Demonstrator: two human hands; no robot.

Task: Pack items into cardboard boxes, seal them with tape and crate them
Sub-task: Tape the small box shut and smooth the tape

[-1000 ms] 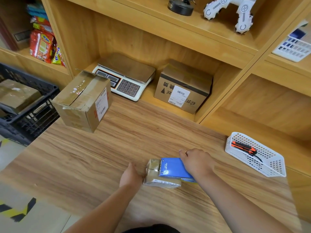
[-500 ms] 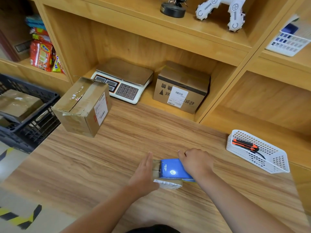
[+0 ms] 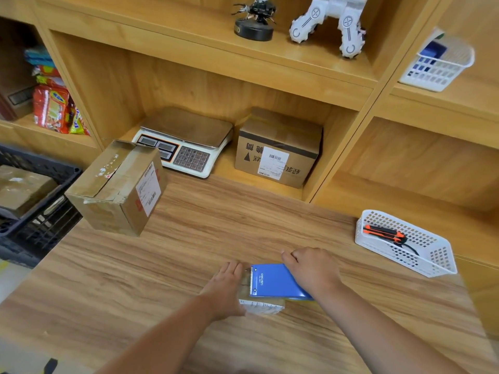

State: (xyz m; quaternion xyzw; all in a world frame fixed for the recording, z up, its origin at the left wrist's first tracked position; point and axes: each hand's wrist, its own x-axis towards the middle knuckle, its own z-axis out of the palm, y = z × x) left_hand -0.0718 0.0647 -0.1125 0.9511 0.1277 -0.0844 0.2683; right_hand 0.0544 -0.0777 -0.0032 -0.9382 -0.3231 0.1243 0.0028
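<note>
The blue notepad (image 3: 275, 282) carries a white "deli" brand mark by its spiral edge. The scale (image 3: 186, 141) has a keypad of digits. The shelved cardboard box (image 3: 278, 149) shows upside-down Chinese characters and a barcode label, too small to read.

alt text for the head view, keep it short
A person's right hand grips a blue plastic tape dispenser on top of a small brown cardboard box on a wooden table, the left hand flat against the box's side. A larger brown cardboard box stands farther back left.

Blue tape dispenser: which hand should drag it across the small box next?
Right. The right hand grips the blue tape dispenser atop the small box; the left hand lies flat against the box's left side, likely steadying it.
</note>
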